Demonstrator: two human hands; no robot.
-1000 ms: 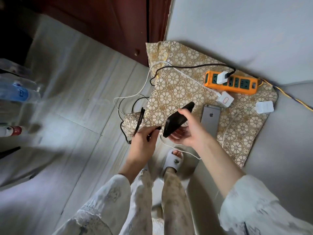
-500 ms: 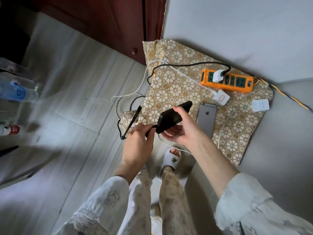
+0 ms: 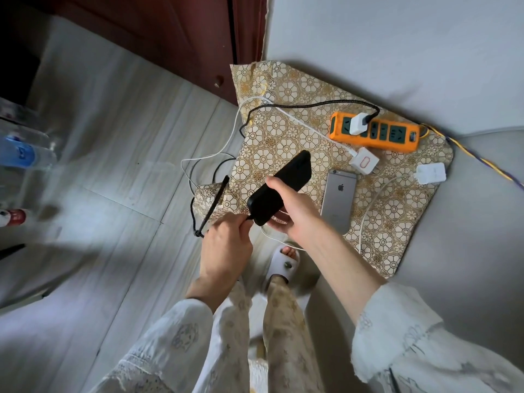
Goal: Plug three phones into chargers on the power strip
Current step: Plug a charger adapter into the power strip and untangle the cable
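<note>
two phones [image 3: 279, 188] [image 3: 338, 201], three chargers [image 3: 358, 123] [image 3: 364, 160] [image 3: 431, 173], one power strip [image 3: 397, 141]

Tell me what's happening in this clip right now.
A person stands over a patterned mat and holds a black phone in the right hand. The left hand pinches the plug end of a black cable at the phone's bottom edge; whether it is seated is hidden. That cable runs to a white charger in the orange power strip. A silver phone lies face down on the mat, with two more white chargers unplugged beside it.
</note>
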